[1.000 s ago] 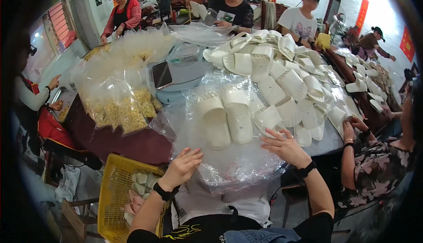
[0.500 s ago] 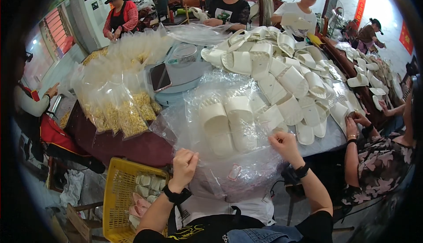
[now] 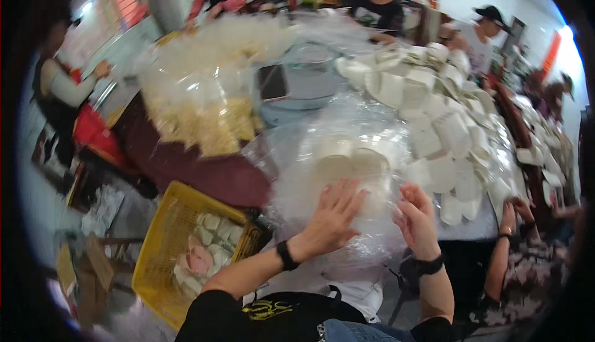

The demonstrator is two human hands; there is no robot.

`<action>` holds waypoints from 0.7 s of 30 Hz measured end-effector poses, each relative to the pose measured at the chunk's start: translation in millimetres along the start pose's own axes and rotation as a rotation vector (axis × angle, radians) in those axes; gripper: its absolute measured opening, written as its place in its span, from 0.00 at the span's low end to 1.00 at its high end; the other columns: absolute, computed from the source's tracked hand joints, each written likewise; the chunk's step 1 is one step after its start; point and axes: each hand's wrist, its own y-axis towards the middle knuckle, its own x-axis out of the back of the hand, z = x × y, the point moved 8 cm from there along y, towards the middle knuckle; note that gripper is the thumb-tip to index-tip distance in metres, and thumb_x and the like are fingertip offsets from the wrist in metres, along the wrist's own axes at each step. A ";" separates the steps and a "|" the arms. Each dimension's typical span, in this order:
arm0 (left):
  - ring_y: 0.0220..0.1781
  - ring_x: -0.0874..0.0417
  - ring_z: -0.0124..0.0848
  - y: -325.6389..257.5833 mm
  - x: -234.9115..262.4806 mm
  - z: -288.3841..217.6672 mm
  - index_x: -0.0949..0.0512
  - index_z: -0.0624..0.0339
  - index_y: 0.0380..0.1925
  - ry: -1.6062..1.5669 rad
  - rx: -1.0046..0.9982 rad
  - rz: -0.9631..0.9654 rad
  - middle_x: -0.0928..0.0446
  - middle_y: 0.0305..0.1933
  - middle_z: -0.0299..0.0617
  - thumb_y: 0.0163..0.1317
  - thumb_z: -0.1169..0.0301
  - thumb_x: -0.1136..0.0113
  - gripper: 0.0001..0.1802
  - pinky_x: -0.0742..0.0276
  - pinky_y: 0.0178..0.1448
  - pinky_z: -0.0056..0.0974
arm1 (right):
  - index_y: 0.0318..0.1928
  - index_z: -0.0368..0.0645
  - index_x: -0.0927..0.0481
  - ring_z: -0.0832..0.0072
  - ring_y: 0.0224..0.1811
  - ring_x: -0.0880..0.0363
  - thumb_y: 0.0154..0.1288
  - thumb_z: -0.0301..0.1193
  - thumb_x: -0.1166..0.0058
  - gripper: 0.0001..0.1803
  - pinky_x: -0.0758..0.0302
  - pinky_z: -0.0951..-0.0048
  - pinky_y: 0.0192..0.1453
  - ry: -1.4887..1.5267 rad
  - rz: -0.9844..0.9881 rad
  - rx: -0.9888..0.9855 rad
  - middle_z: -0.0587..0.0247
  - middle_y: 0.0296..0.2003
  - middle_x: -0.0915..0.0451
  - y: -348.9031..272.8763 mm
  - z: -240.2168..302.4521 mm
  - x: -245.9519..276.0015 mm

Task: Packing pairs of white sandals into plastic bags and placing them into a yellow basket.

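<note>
A pair of cream slide slippers lies side by side under a clear plastic bag on the table in front of me. My left hand rests flat with fingers spread on the bag, over the lower part of the left slipper. At the bag's right edge, my right hand has its fingers curled in a pinch on the plastic, though motion blurs the fingertips. A large heap of loose cream slippers covers the table just beyond and to the right.
Clear bags of yellowish pieces stand at the left, near a phone on a round bluish container. A yellow crate with slippers sits on the lower left. Co-workers are around the table; one person's hands are close on the right.
My left hand has moved right from the bag's lower left edge and flattened onto the bag. My right hand has stayed by the right edge. The view has shifted, smearing the scene.
</note>
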 end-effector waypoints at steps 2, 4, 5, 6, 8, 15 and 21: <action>0.79 0.38 0.55 4.9 2.2 9.5 0.35 0.66 0.72 0.005 -0.012 -0.119 0.34 0.74 0.61 0.57 0.77 0.39 0.40 0.47 0.80 0.59 | 0.54 0.41 0.27 0.88 0.28 0.32 0.68 0.16 0.51 0.16 0.35 0.81 0.26 0.053 0.122 -0.083 0.70 0.48 0.26 -21.4 -4.2 -28.2; 0.77 0.32 0.51 2.2 5.7 14.4 0.33 0.64 0.72 -0.087 -0.054 -0.156 0.31 0.73 0.60 0.55 0.81 0.40 0.40 0.41 0.79 0.56 | 0.62 0.40 0.29 0.85 0.32 0.27 0.71 0.18 0.52 0.21 0.29 0.79 0.27 -0.051 0.136 -0.083 0.69 0.50 0.25 -36.1 -4.9 -38.0; 0.77 0.32 0.51 0.9 7.8 25.3 0.33 0.64 0.72 -0.046 0.004 -0.159 0.31 0.73 0.60 0.55 0.81 0.40 0.40 0.41 0.79 0.56 | 0.69 0.41 0.34 0.83 0.34 0.24 0.73 0.20 0.52 0.25 0.26 0.80 0.33 -0.060 0.154 0.046 0.65 0.58 0.27 -32.9 -1.7 -35.2; 0.75 0.30 0.50 -0.1 13.5 32.4 0.31 0.63 0.71 -0.228 0.009 -0.180 0.29 0.71 0.58 0.55 0.82 0.40 0.38 0.38 0.78 0.53 | 0.76 0.42 0.39 0.82 0.36 0.21 0.75 0.23 0.52 0.30 0.23 0.81 0.39 -0.060 0.167 0.178 0.62 0.65 0.30 -25.7 1.9 -29.0; 0.73 0.27 0.49 -11.2 41.3 43.9 0.30 0.63 0.70 -0.391 0.047 -0.220 0.27 0.70 0.56 0.56 0.83 0.41 0.37 0.35 0.77 0.51 | 0.78 0.42 0.44 0.73 0.54 0.21 0.75 0.25 0.51 0.34 0.25 0.76 0.58 -0.509 0.059 0.446 0.58 0.73 0.38 -0.7 5.5 -9.1; 0.50 0.17 0.24 -110.6 168.0 99.8 0.20 0.68 0.56 -0.762 0.572 -0.491 0.14 0.50 0.39 0.67 0.75 0.36 0.18 0.22 0.58 0.34 | 0.69 0.40 0.26 0.56 0.76 0.39 0.68 0.21 0.47 0.28 0.41 0.62 0.77 -1.295 0.249 0.512 0.51 0.73 0.38 57.1 -48.8 21.1; 0.52 0.14 0.37 -226.9 283.4 103.0 0.26 0.69 0.62 -0.766 0.711 -0.883 0.16 0.54 0.50 0.69 0.76 0.38 0.22 0.19 0.59 0.42 | 0.67 0.40 0.24 0.56 0.76 0.38 0.70 0.24 0.46 0.25 0.39 0.59 0.76 -1.352 0.239 0.544 0.51 0.73 0.36 54.8 -44.0 14.4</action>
